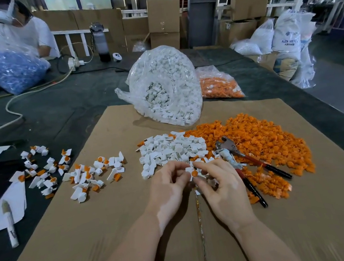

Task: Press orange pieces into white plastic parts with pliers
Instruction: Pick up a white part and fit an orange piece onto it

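My left hand [169,185] and my right hand [218,181] meet over the cardboard sheet [114,235], fingertips pinching one white plastic part with an orange piece [193,172] set in it. Just beyond lies a heap of loose white parts [169,150], and to its right a wide pile of orange pieces [261,139]. The pliers [242,160], with red and black handles, lie untouched on the orange pile right of my right hand. Assembled white-and-orange parts [90,175] are scattered to the left.
A clear bag of white parts [166,87] stands at the cardboard's far edge, a bag of orange pieces [219,85] behind it. A marker [10,224] and papers lie at left. Another person [22,29] sits at the far left with bags of blue parts.
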A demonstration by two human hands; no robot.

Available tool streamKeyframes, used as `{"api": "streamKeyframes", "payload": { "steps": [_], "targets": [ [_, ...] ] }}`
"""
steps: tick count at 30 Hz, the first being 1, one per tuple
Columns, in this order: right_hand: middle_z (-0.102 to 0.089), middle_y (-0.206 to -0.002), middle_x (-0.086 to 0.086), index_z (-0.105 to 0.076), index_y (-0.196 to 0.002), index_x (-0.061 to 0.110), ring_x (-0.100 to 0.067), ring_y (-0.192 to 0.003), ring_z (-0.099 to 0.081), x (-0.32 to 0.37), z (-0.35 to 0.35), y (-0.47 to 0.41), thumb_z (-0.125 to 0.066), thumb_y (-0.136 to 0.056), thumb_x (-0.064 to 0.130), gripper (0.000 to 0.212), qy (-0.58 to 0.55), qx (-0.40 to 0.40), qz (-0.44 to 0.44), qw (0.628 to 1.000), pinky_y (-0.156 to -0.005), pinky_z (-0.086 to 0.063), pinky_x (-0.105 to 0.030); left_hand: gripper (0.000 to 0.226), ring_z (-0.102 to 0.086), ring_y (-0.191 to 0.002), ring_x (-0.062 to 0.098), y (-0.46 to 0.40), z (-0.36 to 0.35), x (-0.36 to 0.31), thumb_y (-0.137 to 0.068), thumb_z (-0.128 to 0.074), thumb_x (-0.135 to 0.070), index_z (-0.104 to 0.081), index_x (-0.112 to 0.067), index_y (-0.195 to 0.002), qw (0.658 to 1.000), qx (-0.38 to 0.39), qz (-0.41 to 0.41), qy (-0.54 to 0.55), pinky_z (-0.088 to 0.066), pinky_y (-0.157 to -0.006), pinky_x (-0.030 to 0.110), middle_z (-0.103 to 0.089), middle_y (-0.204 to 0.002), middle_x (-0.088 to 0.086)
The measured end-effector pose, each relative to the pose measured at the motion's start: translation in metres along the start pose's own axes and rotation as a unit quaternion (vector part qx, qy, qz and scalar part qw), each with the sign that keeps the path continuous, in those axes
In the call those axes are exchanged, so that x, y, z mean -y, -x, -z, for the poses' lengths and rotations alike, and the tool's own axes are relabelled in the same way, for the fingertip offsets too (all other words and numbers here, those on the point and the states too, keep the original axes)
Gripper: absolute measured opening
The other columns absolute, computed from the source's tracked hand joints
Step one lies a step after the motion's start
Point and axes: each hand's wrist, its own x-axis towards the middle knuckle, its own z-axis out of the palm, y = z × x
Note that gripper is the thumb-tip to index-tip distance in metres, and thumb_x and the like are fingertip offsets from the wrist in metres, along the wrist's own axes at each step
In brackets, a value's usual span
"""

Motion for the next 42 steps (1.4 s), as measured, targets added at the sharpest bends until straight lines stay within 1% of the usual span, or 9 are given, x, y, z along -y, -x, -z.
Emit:
{"api": "streamKeyframes", "payload": {
  "steps": [4,8,15,22,26,28,32,36,42],
  "targets": [
    [-0.059,-0.082,0.0,-0.071,-0.103,0.015,-0.019,-0.082,-0.056,0.0,0.001,-0.001,-0.071,-0.08,0.007,0.024,-0.008,0.011,0.004,1.0,-0.072,-0.049,-0.043,0.013,-0.053,-0.053,-0.005,0.0,0.0,0.001,-0.088,-0.057,0.001,-0.063,-0.007,-0.096,1.0,-0.003,-0.014,-0.026,-0.04,-0.053,0.006,-0.054,-0.066,0.0],
    [-0.059,-0.083,-0.001,-0.071,-0.102,0.014,-0.02,-0.082,-0.056,0.001,0.001,-0.001,-0.07,-0.081,0.008,0.022,-0.007,0.014,-0.002,1.0,-0.072,-0.049,-0.044,0.012,-0.053,-0.06,0.0,-0.001,0.0,0.003,-0.087,-0.06,-0.003,-0.065,-0.012,-0.093,0.999,-0.013,-0.013,-0.043,-0.041,-0.058,0.008,-0.057,-0.067,-0.001],
    [-0.059,-0.082,-0.002,-0.071,-0.1,0.012,-0.02,-0.082,-0.056,0.002,0.003,-0.001,-0.07,-0.079,0.004,0.022,-0.001,0.018,0.003,1.0,-0.073,-0.05,-0.045,0.008,-0.059,-0.069,0.012,-0.002,0.0,0.003,-0.083,-0.067,-0.013,-0.064,-0.018,-0.088,0.999,-0.015,-0.015,-0.043,-0.045,-0.059,0.011,-0.066,-0.077,0.012],
    [-0.065,-0.088,-0.001,-0.071,-0.1,0.01,-0.022,-0.089,-0.061,0.004,0.006,0.0,-0.073,-0.079,0.015,0.021,0.059,-0.014,0.009,0.998,-0.079,-0.047,-0.04,0.012,-0.056,-0.06,0.002,-0.003,0.001,0.003,-0.082,-0.068,-0.01,-0.063,-0.02,-0.085,1.0,-0.01,-0.005,-0.022,-0.044,-0.056,0.009,-0.059,-0.068,0.001],
    [-0.064,-0.111,-0.007,-0.063,-0.115,0.01,-0.026,-0.107,-0.056,-0.002,0.021,-0.009,-0.061,-0.089,0.028,0.032,0.19,-0.07,-0.138,0.969,-0.091,-0.035,-0.042,0.012,-0.059,-0.064,0.006,-0.006,0.001,0.002,-0.082,-0.068,-0.01,-0.063,-0.014,-0.092,1.0,-0.024,0.011,0.012,-0.044,-0.056,0.008,-0.062,-0.076,0.009],
    [-0.054,-0.127,-0.007,-0.052,-0.127,0.015,-0.025,-0.119,-0.044,-0.01,0.034,-0.019,-0.05,-0.093,0.035,0.04,0.278,-0.009,-0.247,0.928,-0.101,-0.027,-0.042,0.015,-0.059,-0.066,0.009,-0.008,0.001,0.002,-0.084,-0.067,-0.011,-0.063,-0.01,-0.097,0.999,-0.031,0.021,0.015,-0.043,-0.055,0.009,-0.065,-0.081,0.016],
    [-0.041,-0.13,-0.008,-0.05,-0.116,0.018,-0.027,-0.125,-0.033,-0.021,0.048,-0.034,-0.05,-0.085,0.043,0.039,0.342,0.166,-0.347,0.857,-0.109,-0.017,-0.051,0.012,-0.061,-0.059,0.003,-0.012,0.001,0.001,-0.083,-0.067,-0.01,-0.063,-0.008,-0.095,0.997,-0.028,0.039,0.061,-0.047,-0.057,0.011,-0.064,-0.072,0.007],
    [-0.044,-0.127,-0.008,-0.051,-0.115,0.015,-0.027,-0.121,-0.036,-0.023,0.048,-0.038,-0.048,-0.085,0.05,0.046,0.397,0.179,-0.305,0.847,-0.106,-0.022,-0.048,0.011,-0.06,-0.055,0.002,-0.017,-0.001,0.002,-0.083,-0.068,-0.009,-0.063,-0.01,-0.092,0.992,-0.046,0.062,0.099,-0.046,-0.055,0.011,-0.062,-0.062,-0.001],
    [-0.054,-0.108,-0.007,-0.044,-0.1,0.013,-0.026,-0.102,-0.05,-0.006,0.051,-0.04,-0.041,-0.092,0.043,0.031,0.344,0.137,-0.232,0.9,-0.08,-0.04,-0.034,0.012,-0.061,-0.052,0.005,-0.019,-0.001,-0.001,-0.084,-0.066,-0.004,-0.06,-0.005,-0.094,0.975,-0.059,0.097,0.192,-0.048,-0.049,0.015,-0.065,-0.057,-0.001]
  ]
}}
